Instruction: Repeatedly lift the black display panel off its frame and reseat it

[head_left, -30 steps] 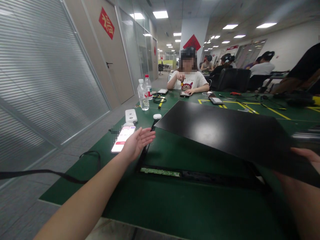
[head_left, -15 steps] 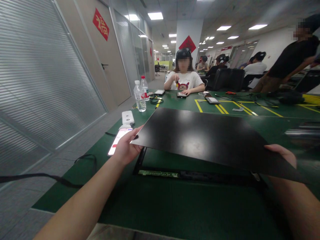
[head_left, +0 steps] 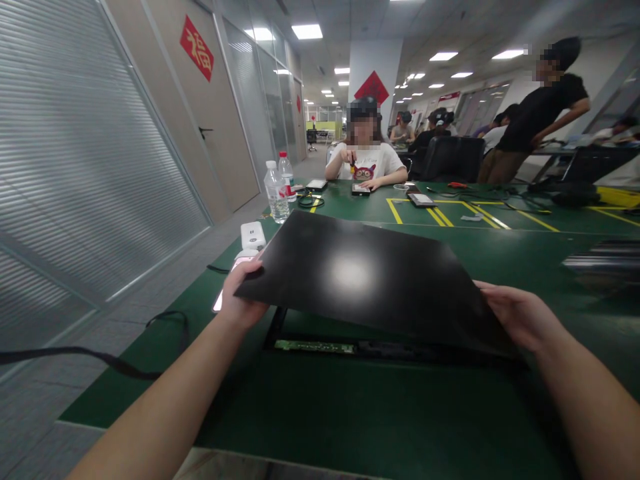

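Note:
A thin, glossy black sheet (head_left: pixel 345 273) is held tilted above the table, a ceiling light mirrored in its surface. At its left edge my left hand (head_left: pixel 243 293) grips it, thumb on top and fingers beneath. My right hand (head_left: pixel 525 313) holds the right edge, with fingers partly hidden by the sheet. Below it lies a black rectangular frame (head_left: pixel 275 327) on the table, its far part covered from view. A green circuit board strip (head_left: pixel 315 347) runs along the frame's near side.
On the green table (head_left: pixel 375 413), a phone (head_left: pixel 219 301) and a white device (head_left: pixel 253 235) sit left of the sheet. Two water bottles (head_left: pixel 277 193) stand behind. Across the table a person (head_left: pixel 367 160) works on a small drive-like box (head_left: pixel 360 189). Cables (head_left: pixel 520 197) lie at the far right.
The black sheet has shifted left and its right side has swung inward with my right hand. My left hand moved slightly left. A standing person in the background moved left.

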A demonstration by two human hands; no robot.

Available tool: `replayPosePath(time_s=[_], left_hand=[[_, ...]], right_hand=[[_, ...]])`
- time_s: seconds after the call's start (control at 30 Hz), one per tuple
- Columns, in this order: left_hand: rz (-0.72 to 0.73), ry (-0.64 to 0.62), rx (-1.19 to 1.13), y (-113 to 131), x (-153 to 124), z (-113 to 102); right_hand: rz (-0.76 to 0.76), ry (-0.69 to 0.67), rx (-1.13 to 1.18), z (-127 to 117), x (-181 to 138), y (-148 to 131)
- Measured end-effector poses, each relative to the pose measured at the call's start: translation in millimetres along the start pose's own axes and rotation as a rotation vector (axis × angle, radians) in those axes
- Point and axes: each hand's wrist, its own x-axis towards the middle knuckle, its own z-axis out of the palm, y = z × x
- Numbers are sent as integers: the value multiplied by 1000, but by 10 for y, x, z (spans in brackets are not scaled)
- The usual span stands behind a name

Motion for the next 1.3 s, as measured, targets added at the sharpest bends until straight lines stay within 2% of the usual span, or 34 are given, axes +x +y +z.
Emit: replayPosePath(time_s=[0.3, 0.53, 0.87, 1.3], left_hand=[[49, -86, 108, -35, -4, -5], [30, -79, 169, -31, -9, -22], [-29, -115, 233, -222, 1, -55], [-99, -128, 254, -259, 27, -107]], right_hand=[[-151, 141, -103, -75, 88, 0], [-163, 139, -106, -71, 95, 20], [-107, 323, -111, -16, 7, -108], [-136, 387, -126, -29, 55, -51]])
